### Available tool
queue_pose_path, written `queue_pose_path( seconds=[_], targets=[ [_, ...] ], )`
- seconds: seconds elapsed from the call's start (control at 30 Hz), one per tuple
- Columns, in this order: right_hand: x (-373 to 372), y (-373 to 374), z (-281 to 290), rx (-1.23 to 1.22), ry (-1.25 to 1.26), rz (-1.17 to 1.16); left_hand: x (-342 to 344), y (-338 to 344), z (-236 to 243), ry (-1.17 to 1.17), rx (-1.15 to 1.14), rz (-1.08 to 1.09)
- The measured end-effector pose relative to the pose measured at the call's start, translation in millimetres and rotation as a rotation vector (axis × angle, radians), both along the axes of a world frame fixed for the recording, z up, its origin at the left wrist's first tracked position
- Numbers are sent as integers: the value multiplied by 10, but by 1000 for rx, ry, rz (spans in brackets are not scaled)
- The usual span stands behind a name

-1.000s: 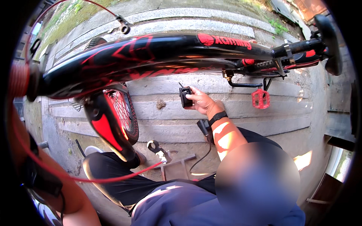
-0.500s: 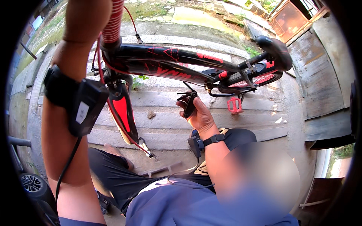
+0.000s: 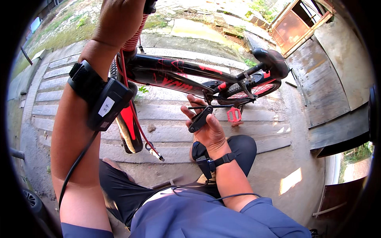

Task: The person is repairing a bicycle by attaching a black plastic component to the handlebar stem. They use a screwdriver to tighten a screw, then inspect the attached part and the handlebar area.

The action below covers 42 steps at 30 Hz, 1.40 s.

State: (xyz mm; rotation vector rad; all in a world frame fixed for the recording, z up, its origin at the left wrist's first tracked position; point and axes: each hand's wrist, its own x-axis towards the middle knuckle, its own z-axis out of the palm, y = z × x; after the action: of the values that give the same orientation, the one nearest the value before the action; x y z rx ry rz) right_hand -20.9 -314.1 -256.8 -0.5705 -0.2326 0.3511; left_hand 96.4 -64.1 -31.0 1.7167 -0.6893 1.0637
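Observation:
A black folding hex key set (image 3: 201,119) lies in my right hand (image 3: 210,135), pinned under the thumb with the other fingers partly spread. Slim keys stick out of its body, one pointing right toward the red pedal (image 3: 234,115). My left hand (image 3: 119,20) is raised at the top edge beside the handlebar (image 3: 150,6); its fingers are cut off or hidden. Below it stands a black and red bicycle (image 3: 166,75), its saddle (image 3: 270,62) to the right. A red cable (image 3: 141,127) hangs down past the front wheel (image 3: 131,139), with a small metal fitting (image 3: 154,150) at its loose end.
Stone slabs (image 3: 79,97) pave the ground under the bicycle. Grey boards (image 3: 313,71) and a rusty panel (image 3: 291,29) stand at the right. A small wheel (image 3: 31,198) shows at the lower left. My bent knee (image 3: 243,152) is close below my right hand.
The front wheel has turned, and my left hand has shifted right with the handlebar. In my right hand the hex key set has tilted, its long key swinging round to point right. The view has shifted.

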Motion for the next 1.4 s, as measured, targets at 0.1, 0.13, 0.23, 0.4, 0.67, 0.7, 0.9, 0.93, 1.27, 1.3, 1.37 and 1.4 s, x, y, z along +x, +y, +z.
queue_pose_path(
  seconds=[0.1,0.13,0.23,0.4,0.67,0.7,0.9,0.93,1.27,1.3,1.37,1.4],
  targets=[
    [3,-35,-12,-38,-24,-35,-128,-45,49,4,23,13],
    [26,-36,-26,-38,-50,-25,-119,-44,47,77,2,15],
    [8,37,93,-126,-137,0,-83,-61,26,-83,35,72],
    [-48,93,135,-68,22,-115,39,32,26,-137,104,92],
    [-52,24,278,81,79,4,1,5,44,-148,115,98],
    [-46,26,324,29,57,-35,0,0,43,-134,108,98],
    [24,29,598,-215,-100,-234,13,-3,51,-125,123,96],
    [47,30,656,-215,-122,-220,12,1,50,-129,131,100],
    [453,491,1480,42,-122,-188,125,114,49,-308,341,150],
    [470,577,1552,51,-85,-164,120,125,44,-303,344,160],
    [501,745,1674,99,23,-179,109,130,48,-293,344,173],
    [525,804,1721,122,49,-147,87,119,56,-240,313,152]
  ],
)
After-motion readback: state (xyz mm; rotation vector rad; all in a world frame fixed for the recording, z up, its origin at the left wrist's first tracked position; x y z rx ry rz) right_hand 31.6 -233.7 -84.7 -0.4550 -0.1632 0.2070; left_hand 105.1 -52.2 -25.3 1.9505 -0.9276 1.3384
